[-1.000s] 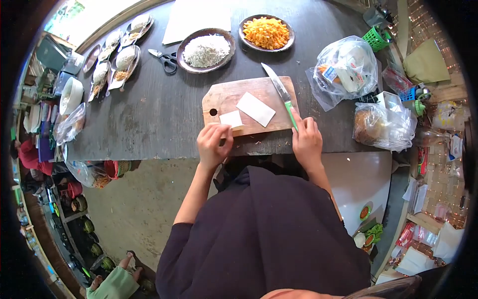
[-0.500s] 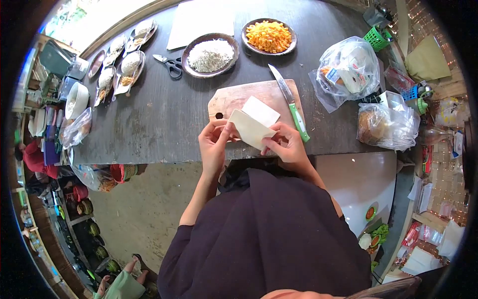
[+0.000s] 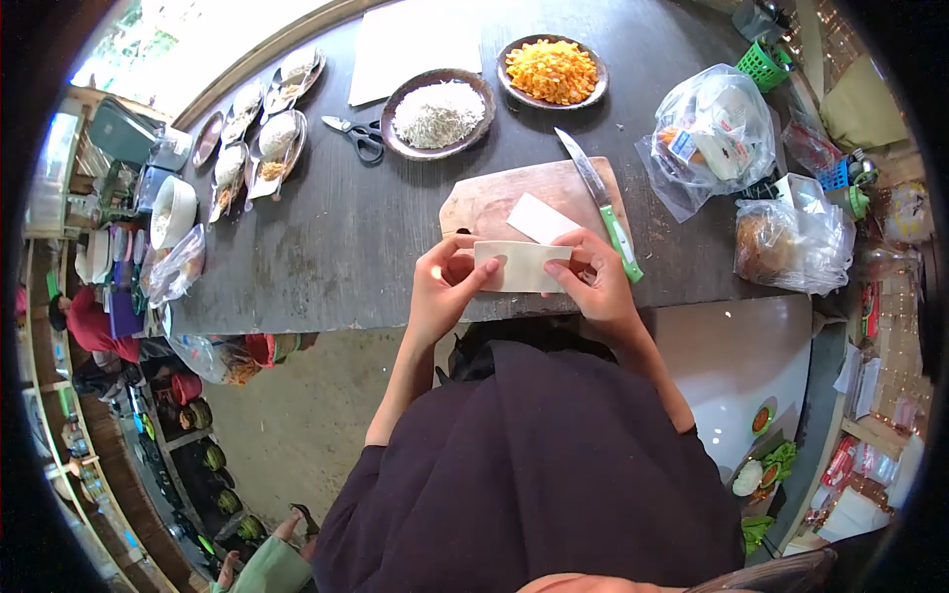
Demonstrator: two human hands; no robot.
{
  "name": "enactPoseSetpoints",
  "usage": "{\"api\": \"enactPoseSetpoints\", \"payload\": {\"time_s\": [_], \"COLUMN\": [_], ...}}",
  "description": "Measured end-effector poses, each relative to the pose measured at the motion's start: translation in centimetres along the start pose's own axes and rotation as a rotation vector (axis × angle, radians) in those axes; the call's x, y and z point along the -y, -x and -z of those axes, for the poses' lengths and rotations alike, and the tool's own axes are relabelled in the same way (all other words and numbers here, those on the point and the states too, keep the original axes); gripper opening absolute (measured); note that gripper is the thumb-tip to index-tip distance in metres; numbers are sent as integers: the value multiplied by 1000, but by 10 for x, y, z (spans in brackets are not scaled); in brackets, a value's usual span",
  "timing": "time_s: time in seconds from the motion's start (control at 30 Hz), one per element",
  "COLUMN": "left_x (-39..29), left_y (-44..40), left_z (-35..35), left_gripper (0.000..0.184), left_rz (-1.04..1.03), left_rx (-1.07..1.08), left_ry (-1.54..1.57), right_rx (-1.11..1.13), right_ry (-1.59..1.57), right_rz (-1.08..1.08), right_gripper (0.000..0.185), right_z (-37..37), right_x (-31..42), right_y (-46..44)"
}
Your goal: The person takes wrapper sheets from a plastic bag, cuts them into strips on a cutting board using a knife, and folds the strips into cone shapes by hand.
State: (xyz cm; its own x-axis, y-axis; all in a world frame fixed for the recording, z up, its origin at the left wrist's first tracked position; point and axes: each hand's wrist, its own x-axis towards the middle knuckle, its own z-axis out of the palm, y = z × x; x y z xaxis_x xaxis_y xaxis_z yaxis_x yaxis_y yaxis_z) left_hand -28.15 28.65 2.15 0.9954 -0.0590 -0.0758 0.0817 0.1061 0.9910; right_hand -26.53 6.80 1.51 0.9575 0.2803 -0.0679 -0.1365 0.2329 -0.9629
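Between my two hands is a thin cream-coloured rectangular sheet (image 3: 523, 267), held upright with its broad face toward me. My left hand (image 3: 445, 282) pinches its left end, thumb in front. At the right end, my right hand (image 3: 596, 277) grips it the same way. Whether it is one layer or a folded stack, I cannot tell. Just beyond, a white rectangular sheet (image 3: 542, 216) lies on the wooden cutting board (image 3: 479, 198). A knife (image 3: 606, 203) with a green handle rests along the board's right side, blade pointing away from me.
Farther back are a bowl of white shreds (image 3: 438, 114), a bowl of orange cubes (image 3: 551, 71), black-handled scissors (image 3: 361, 138) and white paper (image 3: 415, 49). Filled plates (image 3: 277, 148) stand left; plastic bags (image 3: 712, 128) lie right. Another person in red (image 3: 94, 321) is at far left.
The sheet has turned from slanted to level, its long edge now straight across between my hands. My right hand has risen slightly. The whole view has shifted a little.
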Motion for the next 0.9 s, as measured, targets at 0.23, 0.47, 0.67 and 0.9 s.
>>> {"api": "enactPoseSetpoints", "payload": {"time_s": [0.23,0.47,0.67,0.9], "left_x": [-16,-41,-55,-73], "left_y": [-7,-9,-9,-20], "left_z": [21,43,70,88], "left_gripper": [28,24,21,37], "left_rz": [54,-48,-127,-104], "left_rx": [113,192,337,684], "left_ry": [9,19,59,153], "right_rx": [-7,-87,15,-41], "right_ry": [138,220,112,384], "right_rz": [75,123,171,441], "right_gripper": [14,14,17,20], "right_z": [-21,-48,-66,-93], "right_x": [22,41,54,59], "right_y": [1,7,15,14]}}
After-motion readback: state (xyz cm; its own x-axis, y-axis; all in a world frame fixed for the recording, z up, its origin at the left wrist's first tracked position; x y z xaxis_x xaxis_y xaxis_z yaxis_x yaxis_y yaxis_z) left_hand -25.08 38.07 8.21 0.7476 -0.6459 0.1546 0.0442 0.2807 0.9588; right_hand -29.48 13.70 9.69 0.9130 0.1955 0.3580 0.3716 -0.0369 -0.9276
